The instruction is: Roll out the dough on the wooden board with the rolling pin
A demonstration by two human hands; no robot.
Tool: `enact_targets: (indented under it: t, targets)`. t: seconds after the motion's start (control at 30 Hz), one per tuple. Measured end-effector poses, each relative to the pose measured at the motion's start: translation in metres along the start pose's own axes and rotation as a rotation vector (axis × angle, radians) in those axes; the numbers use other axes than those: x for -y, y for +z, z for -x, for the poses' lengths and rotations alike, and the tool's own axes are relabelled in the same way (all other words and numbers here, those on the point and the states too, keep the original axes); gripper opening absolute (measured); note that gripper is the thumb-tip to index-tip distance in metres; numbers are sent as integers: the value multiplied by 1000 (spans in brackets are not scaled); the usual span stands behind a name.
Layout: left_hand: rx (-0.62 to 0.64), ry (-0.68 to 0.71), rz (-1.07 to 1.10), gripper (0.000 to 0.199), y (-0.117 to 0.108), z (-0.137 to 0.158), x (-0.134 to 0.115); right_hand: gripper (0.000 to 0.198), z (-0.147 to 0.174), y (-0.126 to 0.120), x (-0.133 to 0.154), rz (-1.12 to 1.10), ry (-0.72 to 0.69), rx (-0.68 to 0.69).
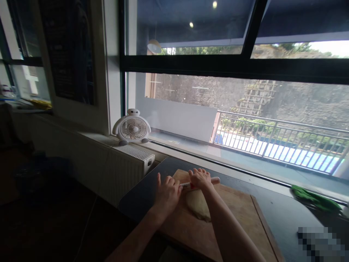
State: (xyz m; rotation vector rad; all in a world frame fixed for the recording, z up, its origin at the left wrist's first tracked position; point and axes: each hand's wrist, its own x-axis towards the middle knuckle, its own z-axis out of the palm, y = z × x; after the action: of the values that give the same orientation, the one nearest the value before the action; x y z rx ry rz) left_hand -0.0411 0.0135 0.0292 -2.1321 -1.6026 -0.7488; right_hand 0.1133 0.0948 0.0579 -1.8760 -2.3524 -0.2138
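A pale rolling pin (215,180) lies crosswise over the far part of a wooden board (240,211), with some red marking near its middle. My left hand (167,193) is closed around the pin's left end, one finger sticking up. Over the pin's right part, my right hand (200,179) is wrapped with its fingers bent across the top. Just on the near side of the pin rests a flattened, rounded piece of dough (196,204), partly hidden by my right forearm. Whether the pin touches the dough, I cannot tell.
The board lies on a dark table (139,194) beside a window. A white fan (133,129) stands on a radiator (131,153) at the left. To the right are a green cloth (313,198) and a blurred, pixelated object (321,243).
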Motion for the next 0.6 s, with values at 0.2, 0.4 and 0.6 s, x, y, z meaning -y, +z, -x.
enact_targets:
  t: [0.2,0.4,0.6]
  targets:
    - [3,41,50,23,-7,13,-8,34,52,10,-5,-12,-22,-149]
    - [28,107,162,33,-15,39,-24,52,143,39,-34,6,-65,-300]
    - [144,81,153,42,19,-9,-17,51,118,29,-48,-33,38,-236]
